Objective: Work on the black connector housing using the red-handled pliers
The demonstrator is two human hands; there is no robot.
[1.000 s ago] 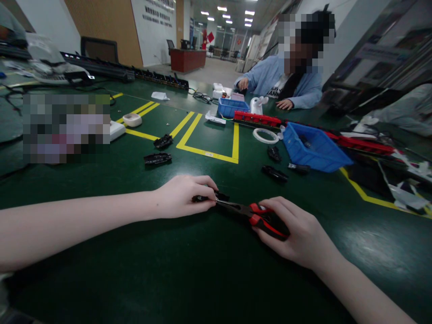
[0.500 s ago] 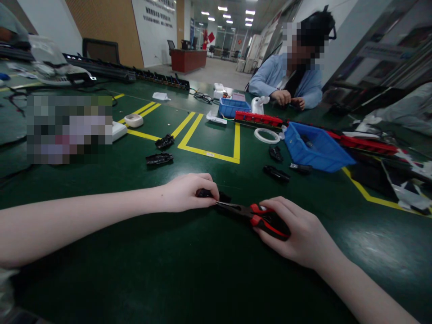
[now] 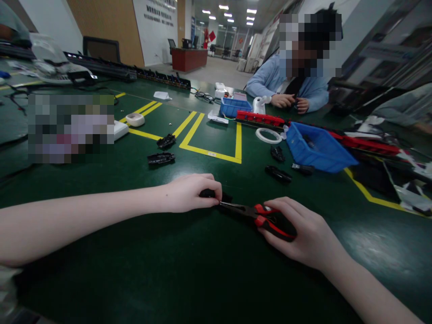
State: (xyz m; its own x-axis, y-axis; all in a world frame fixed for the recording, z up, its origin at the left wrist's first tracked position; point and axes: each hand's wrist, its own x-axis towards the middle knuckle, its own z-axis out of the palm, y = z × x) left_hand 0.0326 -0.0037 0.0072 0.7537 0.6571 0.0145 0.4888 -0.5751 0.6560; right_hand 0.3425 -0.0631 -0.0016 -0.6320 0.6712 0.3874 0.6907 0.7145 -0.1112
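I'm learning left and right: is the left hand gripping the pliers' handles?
No, the right hand holds the red-handled pliers.

The left hand [image 3: 195, 192] is pinching low (fingertips together), while the right hand [image 3: 299, 231] is gripping, forearm slanting inward.

Held black part [image 3: 207, 193] partly hidden

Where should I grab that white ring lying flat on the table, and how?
Probably best by the left side of the white ring, coming down from above: finger in the hole, thumb outside, then pinch. It lies flat with an open middle, so a fingertip should fit. The big blue box crowds its right side, and a black piece lies in front.
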